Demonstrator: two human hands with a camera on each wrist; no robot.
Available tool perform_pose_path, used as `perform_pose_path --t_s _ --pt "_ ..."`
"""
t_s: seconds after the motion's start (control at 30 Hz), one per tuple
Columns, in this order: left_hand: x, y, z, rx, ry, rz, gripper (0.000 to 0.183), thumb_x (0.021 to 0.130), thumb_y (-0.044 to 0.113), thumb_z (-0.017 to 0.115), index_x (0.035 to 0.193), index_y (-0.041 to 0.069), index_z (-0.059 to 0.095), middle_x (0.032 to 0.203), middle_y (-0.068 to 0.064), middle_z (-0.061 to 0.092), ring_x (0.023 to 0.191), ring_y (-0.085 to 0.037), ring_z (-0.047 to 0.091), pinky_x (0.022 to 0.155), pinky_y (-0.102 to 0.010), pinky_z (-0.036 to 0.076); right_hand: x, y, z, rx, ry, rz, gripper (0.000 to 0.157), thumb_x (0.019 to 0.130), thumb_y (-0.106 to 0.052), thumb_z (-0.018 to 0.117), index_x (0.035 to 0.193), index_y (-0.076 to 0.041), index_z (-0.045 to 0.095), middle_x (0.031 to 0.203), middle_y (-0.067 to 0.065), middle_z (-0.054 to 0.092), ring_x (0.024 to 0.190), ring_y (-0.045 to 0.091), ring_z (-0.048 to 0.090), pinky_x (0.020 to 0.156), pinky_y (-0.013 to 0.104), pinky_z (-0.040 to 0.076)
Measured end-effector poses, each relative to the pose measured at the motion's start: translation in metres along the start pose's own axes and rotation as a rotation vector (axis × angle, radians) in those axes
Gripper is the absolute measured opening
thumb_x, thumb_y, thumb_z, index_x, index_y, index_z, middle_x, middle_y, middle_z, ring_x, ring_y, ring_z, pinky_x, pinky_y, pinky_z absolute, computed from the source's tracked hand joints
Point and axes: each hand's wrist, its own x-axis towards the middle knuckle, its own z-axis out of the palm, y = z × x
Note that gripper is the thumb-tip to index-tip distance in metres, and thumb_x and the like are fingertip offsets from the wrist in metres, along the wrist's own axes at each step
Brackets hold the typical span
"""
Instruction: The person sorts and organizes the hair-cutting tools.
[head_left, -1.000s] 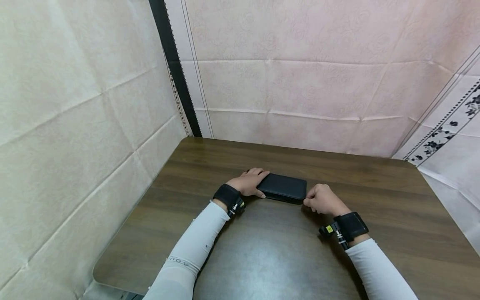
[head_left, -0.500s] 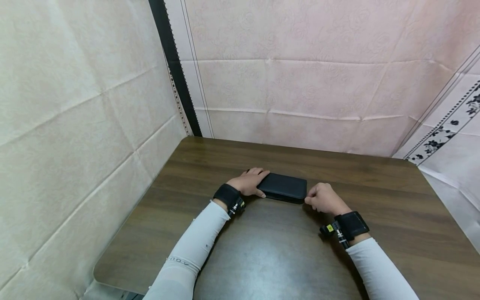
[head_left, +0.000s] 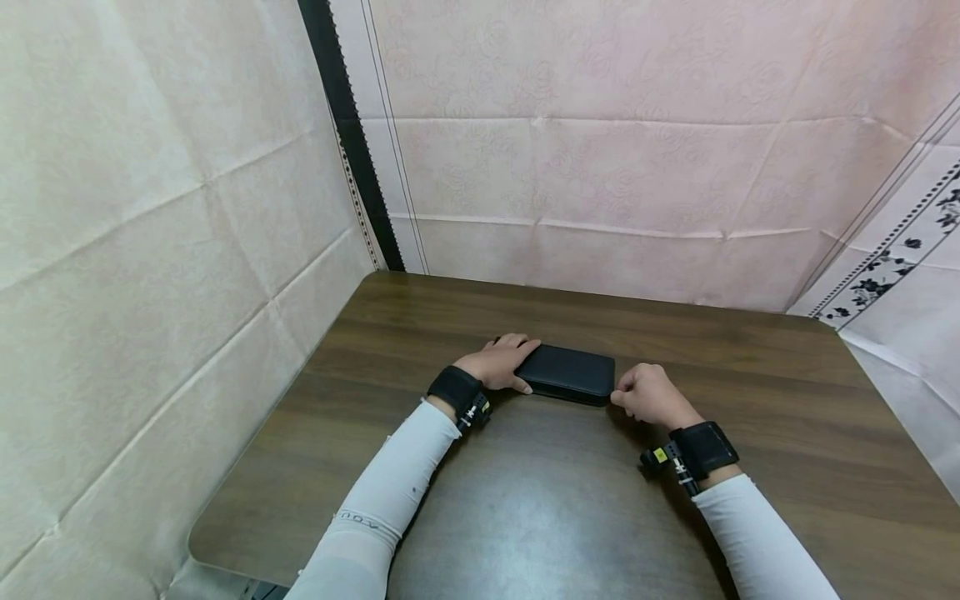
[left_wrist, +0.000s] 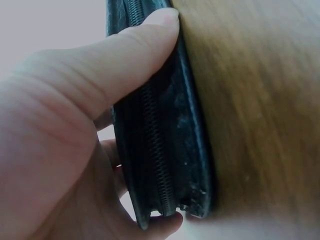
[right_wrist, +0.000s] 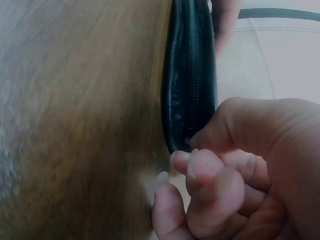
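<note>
A black zippered wallet (head_left: 571,372) lies on the wooden table. My left hand (head_left: 498,364) grips its left end. In the left wrist view the thumb (left_wrist: 131,55) presses along the zippered side, with other fingers showing past the wallet's edge. At the near right corner, my right hand (head_left: 649,397) has its fingers curled in a pinch. The right wrist view shows the thumb (right_wrist: 237,124) and fingertips meeting at the end of the zipper (right_wrist: 194,65). The zipper pull is hidden by the fingertips. The zipper's teeth run closed along the visible side.
The brown wooden table (head_left: 495,500) has rounded corners. Pale cloth hangs behind it (head_left: 600,167) and along its left side (head_left: 150,250). Each wrist wears a black strap with a small camera, above white sleeves.
</note>
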Motion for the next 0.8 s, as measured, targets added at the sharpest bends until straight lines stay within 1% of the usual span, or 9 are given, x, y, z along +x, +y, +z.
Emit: perform_pose_path --t_s 0.17,0.53,0.8 --pt "0.0007 0.0011 -0.0003 -0.001 -0.004 -0.004 0.093 0.085 0.052 0.065 0.156 0.022 0.012 0.16 -0.005 0.016 0.148 -0.024 0.012 0.117 -0.05 0.017 0.0002 0.0028 0.0005 0.001 0.016 -0.013 0.028 0.089 -0.011 0.064 0.06 -0.008 0.066 0.052 0.0 0.057 0.047 0.016 0.055 0.047 0.031 0.047" --pt "0.001 0.0023 0.0003 -0.008 -0.004 -0.011 0.093 0.086 0.052 0.065 0.156 0.021 0.012 0.16 -0.007 0.015 0.148 -0.026 0.011 0.117 -0.051 0.017 0.0016 0.0054 0.0004 -0.006 0.023 0.004 0.024 0.089 -0.01 0.063 0.066 -0.007 0.068 0.054 0.0 0.059 0.05 0.015 0.056 0.049 0.031 0.048" --pt "0.0004 0.0036 -0.0009 -0.011 -0.009 -0.011 0.092 0.086 0.051 0.064 0.156 0.021 0.012 0.16 -0.007 0.015 0.149 -0.026 0.01 0.117 -0.052 0.017 0.0027 0.0077 0.0013 0.006 0.048 -0.003 0.025 0.089 -0.008 0.062 0.064 -0.007 0.068 0.053 0.0 0.058 0.049 0.015 0.056 0.048 0.03 0.047"
